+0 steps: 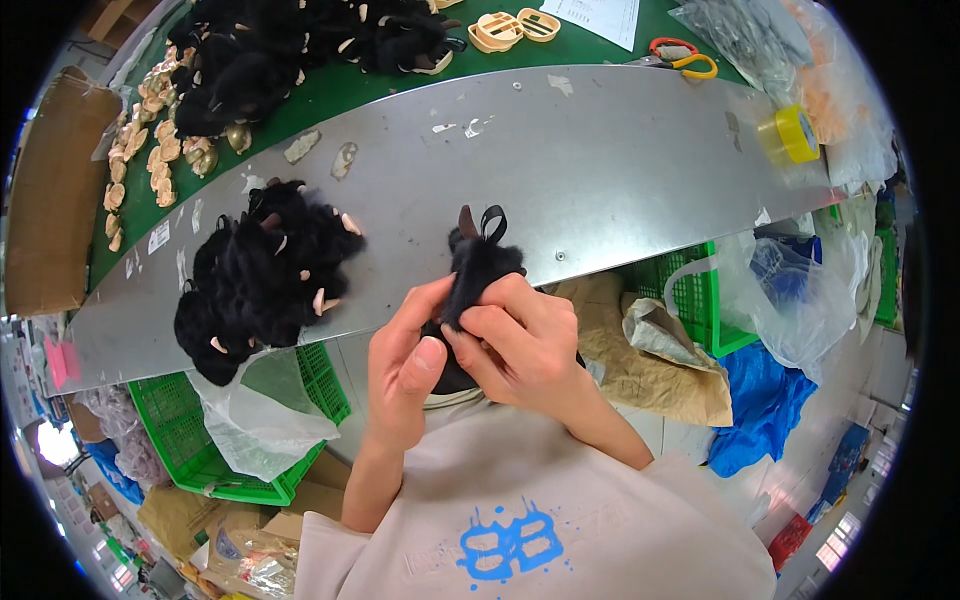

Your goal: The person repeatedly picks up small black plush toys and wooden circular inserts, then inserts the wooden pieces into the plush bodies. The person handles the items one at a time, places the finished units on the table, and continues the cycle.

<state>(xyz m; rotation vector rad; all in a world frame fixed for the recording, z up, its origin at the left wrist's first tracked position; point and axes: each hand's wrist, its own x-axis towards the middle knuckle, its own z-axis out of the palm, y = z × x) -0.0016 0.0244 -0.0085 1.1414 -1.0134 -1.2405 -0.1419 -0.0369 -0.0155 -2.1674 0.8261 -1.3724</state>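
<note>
A small black furry plush piece (483,262) is held up at the table's near edge, in front of my body. A brown horn-like tip and a black ribbon loop stick out of its top. My left hand (402,362) is closed on its left side, index finger against the fur. From the right, my right hand (528,338) pinches its lower end, where the fingertips of both hands meet. What lies between those fingertips is hidden. To the left of my hands, a heap of similar black plush pieces (262,275) with pale and brown tips rests on the grey metal tabletop (420,170).
Beyond the metal top, a green surface (470,85) bears more black plush (240,75), beige molded parts (160,160), beige plastic frames (497,32) and scissors (685,58). Yellow tape (797,134) lies at right. Green crates (180,430) with plastic bags stand below the near edge.
</note>
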